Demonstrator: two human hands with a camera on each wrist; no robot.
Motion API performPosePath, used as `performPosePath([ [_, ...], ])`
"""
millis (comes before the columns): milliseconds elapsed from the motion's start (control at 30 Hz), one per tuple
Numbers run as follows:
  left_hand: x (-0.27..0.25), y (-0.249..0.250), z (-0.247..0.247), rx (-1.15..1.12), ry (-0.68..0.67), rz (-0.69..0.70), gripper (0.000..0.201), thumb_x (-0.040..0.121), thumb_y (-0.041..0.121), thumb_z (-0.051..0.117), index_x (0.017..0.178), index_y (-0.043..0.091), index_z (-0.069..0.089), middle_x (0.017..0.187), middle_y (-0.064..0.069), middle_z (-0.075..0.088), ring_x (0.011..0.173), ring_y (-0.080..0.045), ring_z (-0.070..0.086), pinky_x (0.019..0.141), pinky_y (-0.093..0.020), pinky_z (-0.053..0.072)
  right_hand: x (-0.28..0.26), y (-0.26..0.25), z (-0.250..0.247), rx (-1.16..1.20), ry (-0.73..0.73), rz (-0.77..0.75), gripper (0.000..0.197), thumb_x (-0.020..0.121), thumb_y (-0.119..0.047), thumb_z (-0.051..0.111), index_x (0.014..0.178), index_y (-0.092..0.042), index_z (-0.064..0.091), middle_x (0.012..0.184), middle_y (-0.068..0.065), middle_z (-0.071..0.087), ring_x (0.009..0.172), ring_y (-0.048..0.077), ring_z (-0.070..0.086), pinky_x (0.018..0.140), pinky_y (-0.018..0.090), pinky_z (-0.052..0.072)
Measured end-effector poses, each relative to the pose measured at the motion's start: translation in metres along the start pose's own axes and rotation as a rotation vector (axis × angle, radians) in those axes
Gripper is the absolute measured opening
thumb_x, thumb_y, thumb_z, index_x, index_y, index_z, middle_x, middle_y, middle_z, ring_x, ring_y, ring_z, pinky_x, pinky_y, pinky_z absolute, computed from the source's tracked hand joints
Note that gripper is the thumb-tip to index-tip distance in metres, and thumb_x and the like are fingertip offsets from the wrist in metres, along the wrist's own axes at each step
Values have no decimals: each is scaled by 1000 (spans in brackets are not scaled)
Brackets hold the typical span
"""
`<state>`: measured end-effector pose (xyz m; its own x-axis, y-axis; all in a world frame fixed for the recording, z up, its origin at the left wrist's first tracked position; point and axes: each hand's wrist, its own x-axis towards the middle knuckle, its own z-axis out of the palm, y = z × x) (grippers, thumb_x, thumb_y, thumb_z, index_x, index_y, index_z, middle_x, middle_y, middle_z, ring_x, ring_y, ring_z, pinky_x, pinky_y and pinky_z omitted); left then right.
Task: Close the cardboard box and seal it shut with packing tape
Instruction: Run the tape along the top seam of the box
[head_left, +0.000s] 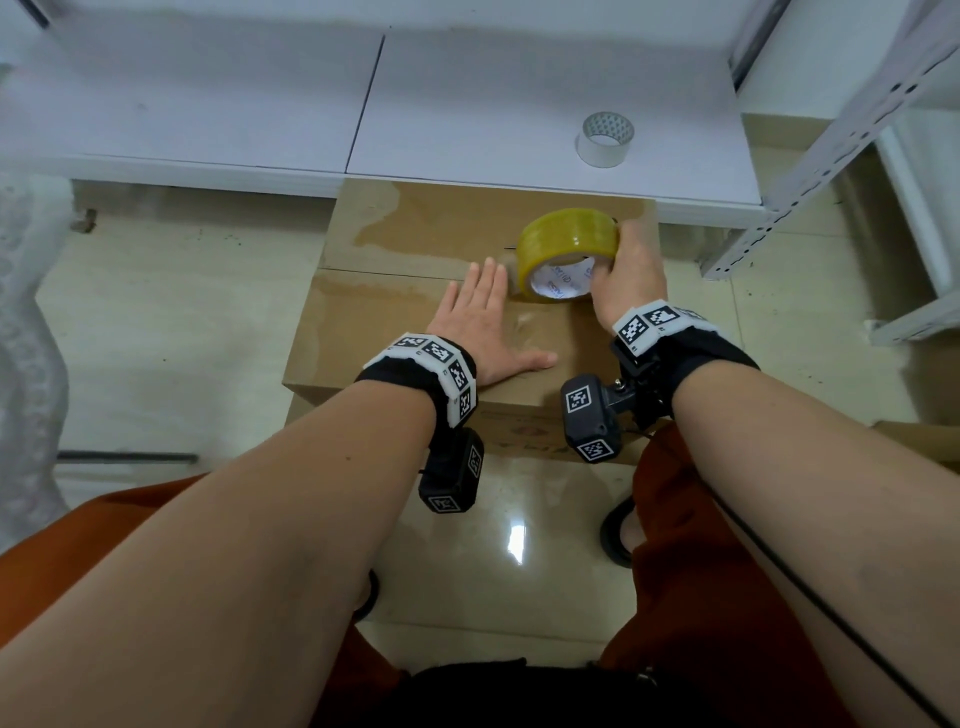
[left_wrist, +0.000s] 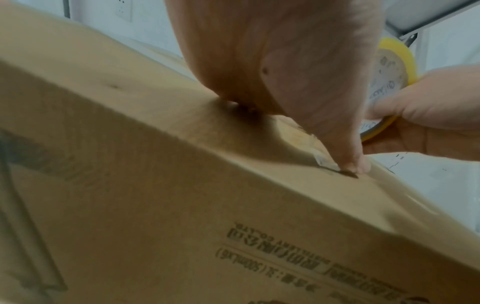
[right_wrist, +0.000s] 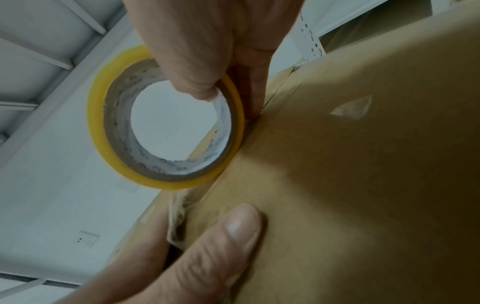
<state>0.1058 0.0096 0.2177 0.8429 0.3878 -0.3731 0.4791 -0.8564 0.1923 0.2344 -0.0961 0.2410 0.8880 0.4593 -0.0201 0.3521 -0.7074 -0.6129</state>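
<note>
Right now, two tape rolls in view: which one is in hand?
The yellow tape roll, standing on edge on the cardboard box, gripped by the right hand. The white tape roll lies flat on the white shelf, untouched.

Closed brown cardboard box (head_left: 415, 312) carries an upright yellow tape roll (head_left: 569, 244).

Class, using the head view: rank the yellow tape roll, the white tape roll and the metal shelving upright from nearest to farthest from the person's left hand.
Measured from the left hand, pressed flat on the cardboard box:
1. Yellow tape roll, just right of the fingertips, held by the right hand.
2. White tape roll, beyond the box on the white shelf.
3. Metal shelving upright, far right.
</note>
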Motion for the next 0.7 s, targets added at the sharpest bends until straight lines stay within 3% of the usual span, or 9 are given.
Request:
performPosePath([
  [167,3,4,-2,59,-55,-26,122,71,88,37,151,10,-14,159,-6,-21,147,-21,-18,121,-42,-5,0,2,2,43,-86,56,33,92,-26,55,119,-7,53,113,12,61,105,28,56,73,23,33],
  [367,5,6,-2,73,-85,-46,125,70,89,38,152,10,-14,159,-6,-22,147,-21,-19,121,-43,-5,4,6,12,-137,-61,94,35,92,-38,51,108,-7,59,118,19,55,116,35,45,88,38,40],
  [567,4,10,-3,74,-91,-66,127,69,89,39,151,8,-16,159,-6,-23,147,-21,-20,121,-43,-5,2,6,11,-231,-53,190,36,91,-43,51,115,-18,60,134,15,44,128,36,33,107,48,25],
  [700,5,10,-4,77,-102,-72,125,71,88,38,151,8,-15,159,-6,-22,147,-21,-19,121,-43,-5,5,1,11,-168,-101,283,31,92,-41,50,115,-21,59,138,14,41,132,39,28,109,56,22],
])
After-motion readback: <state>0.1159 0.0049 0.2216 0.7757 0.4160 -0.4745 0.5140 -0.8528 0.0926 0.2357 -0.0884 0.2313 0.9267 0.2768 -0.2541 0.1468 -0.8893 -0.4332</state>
